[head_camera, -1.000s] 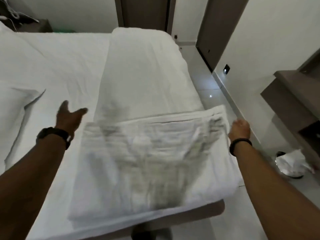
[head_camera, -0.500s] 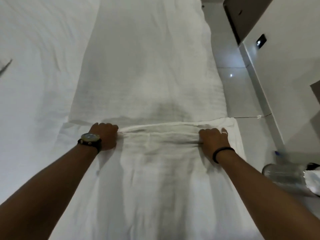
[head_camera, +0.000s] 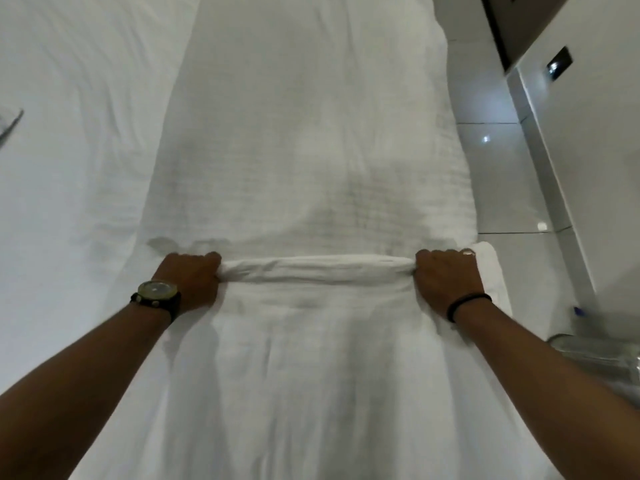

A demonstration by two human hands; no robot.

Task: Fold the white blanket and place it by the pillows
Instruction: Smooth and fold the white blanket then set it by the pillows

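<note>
The white blanket lies as a long strip down the right side of the bed, with its near part folded over on top. My left hand, with a watch on the wrist, is closed around the left end of the folded edge. My right hand, a black band on its wrist, grips the right end of the same edge. The edge is bunched into a thick roll between the two hands. No pillows are in view.
The white bed sheet spreads to the left. Glossy floor tiles run along the bed's right side, with a wall and a dark socket plate beyond. A shiny bin stands low right.
Both hands came down from beside the blanket onto its folded edge and closed on it. They have since spread apart, and the edge is bunched thicker. The view tilted down and closer.
</note>
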